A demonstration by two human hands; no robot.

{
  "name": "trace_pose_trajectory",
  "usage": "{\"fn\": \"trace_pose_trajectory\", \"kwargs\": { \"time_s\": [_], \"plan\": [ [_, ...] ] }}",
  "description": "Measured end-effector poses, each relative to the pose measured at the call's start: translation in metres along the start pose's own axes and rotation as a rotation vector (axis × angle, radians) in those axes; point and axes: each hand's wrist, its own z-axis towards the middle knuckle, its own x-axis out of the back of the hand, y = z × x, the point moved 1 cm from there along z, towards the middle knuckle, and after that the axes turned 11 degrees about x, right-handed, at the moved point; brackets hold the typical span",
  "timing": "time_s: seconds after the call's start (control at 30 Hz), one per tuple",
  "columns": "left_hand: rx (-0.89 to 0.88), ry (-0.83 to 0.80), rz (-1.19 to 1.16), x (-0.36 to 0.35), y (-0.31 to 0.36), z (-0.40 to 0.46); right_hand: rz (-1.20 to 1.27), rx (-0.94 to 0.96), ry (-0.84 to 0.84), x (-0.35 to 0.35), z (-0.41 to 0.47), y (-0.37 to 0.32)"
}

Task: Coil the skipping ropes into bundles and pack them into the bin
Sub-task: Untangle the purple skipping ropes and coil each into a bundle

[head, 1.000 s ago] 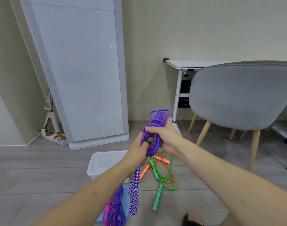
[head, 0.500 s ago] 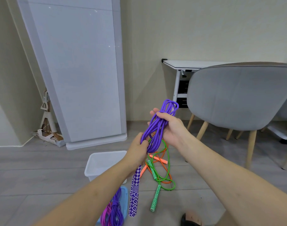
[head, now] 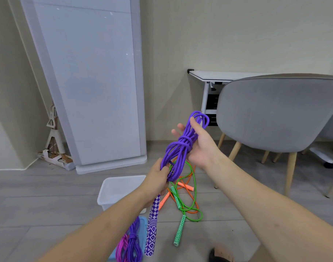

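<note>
Your left hand [head: 158,178] grips the lower end of the purple rope bundle [head: 182,146], its patterned handles [head: 152,224] hanging toward 6 o'clock. Your right hand [head: 199,146] lies wide under the upper loops, fingers straight. The white bin [head: 112,188] sits on the floor at 9 o'clock of your left hand; green rope [head: 192,201] and orange rope [head: 182,186] lie at 5 o'clock.

The purple braided-cord skipping rope [head: 182,148] looks woven and matt, with a slick printed plastic handle [head: 152,224]. Just beside it, the green [head: 194,195] and orange [head: 188,178] ropes look like smooth shiny plastic. The translucent white plastic bin [head: 112,191] is frosted. Grey wood-look floor [head: 48,195], soft matt grey fabric chair [head: 275,114].
</note>
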Motion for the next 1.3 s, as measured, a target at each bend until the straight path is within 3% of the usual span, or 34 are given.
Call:
{"fn": "trace_pose_trajectory", "kwargs": {
  "time_s": [0.37, 0.53, 0.77, 1.13, 1.3],
  "plan": [
    [-0.007, 0.072, 0.139, 0.008, -0.012, 0.006, -0.061, 0.043, 0.116, 0.014, 0.009, -0.010],
    [-0.058, 0.112, 0.308, 0.014, -0.013, 0.008, -0.034, 0.105, 0.210, 0.017, 0.015, -0.006],
    [0.018, -0.129, 0.151, 0.024, -0.017, -0.002, 0.035, 0.008, 0.220, 0.027, 0.026, 0.004],
    [-0.044, -0.169, 0.107, 0.014, -0.012, 0.000, 0.201, -0.030, 0.273, 0.030, 0.029, -0.005],
    [-0.113, -0.281, 0.003, 0.016, -0.016, -0.002, 0.219, -0.008, 0.279, 0.029, 0.028, -0.012]
  ]
}}
